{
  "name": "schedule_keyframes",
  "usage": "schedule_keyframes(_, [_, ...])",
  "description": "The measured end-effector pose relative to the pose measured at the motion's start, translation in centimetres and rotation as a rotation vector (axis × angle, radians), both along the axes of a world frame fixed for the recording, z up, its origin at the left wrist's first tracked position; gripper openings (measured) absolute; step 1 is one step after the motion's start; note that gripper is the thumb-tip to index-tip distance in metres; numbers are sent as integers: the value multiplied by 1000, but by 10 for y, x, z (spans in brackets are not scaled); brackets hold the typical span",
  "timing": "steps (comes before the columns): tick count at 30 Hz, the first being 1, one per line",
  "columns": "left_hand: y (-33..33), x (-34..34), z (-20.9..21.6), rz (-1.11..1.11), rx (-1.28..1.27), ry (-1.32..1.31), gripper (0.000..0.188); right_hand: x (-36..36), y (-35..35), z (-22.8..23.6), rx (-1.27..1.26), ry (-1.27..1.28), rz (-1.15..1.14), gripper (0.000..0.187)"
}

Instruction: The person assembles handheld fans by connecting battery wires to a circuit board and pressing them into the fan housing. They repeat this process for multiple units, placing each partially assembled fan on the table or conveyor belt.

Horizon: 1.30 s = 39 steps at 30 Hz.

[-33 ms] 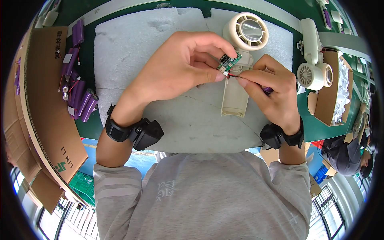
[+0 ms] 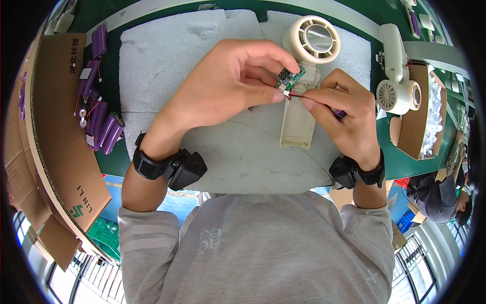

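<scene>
Between the thumb and fingers of my left hand (image 2: 223,83) is a small green circuit board (image 2: 296,77), held tilted above the work surface. My right hand (image 2: 352,109) pinches a thin red and black wire lead (image 2: 297,96) close to the board's lower edge, where a small white connector shows. Part of a purple battery cell (image 2: 338,113) shows under the right hand's fingers, the rest hidden by the palm. Beneath both hands lies a cream handheld fan (image 2: 298,41), its round head at the far end and its hollow handle shell (image 2: 296,129) open toward me.
White foam sheet (image 2: 167,50) covers part of the green bench. Several purple battery cells (image 2: 104,126) lie at left beside a tall cardboard box (image 2: 63,116). More cream fan parts (image 2: 392,55) and a carton (image 2: 412,109) with white pieces stand at right. A person (image 2: 438,197) is at far right.
</scene>
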State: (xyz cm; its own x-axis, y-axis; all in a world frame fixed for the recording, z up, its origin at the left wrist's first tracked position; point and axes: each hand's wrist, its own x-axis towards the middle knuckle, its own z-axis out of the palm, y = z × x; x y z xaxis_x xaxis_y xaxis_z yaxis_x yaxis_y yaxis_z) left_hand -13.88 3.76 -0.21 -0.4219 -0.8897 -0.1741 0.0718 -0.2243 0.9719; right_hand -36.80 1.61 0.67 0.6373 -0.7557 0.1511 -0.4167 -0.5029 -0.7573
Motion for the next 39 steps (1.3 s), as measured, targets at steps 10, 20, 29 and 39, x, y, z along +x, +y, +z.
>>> schedule_keyframes(10, [3, -2, -6, 50, -1, 17, 28, 1, -2, -1, 21, -26, -93, 8])
schedule_keyframes(20, [3, -6, -4, 95, -53, -55, 27, 0, -3, -3, 0, -37, -66, 5])
schedule_keyframes(29, [5, -10, -7, 70, -271, -142, 33, 0, 1, -5, -49, -12, 3, 11])
schedule_keyframes(39, [12, -18, -6, 141, -315, -250, 32, 12, 8, -10, -186, -40, -213, 29])
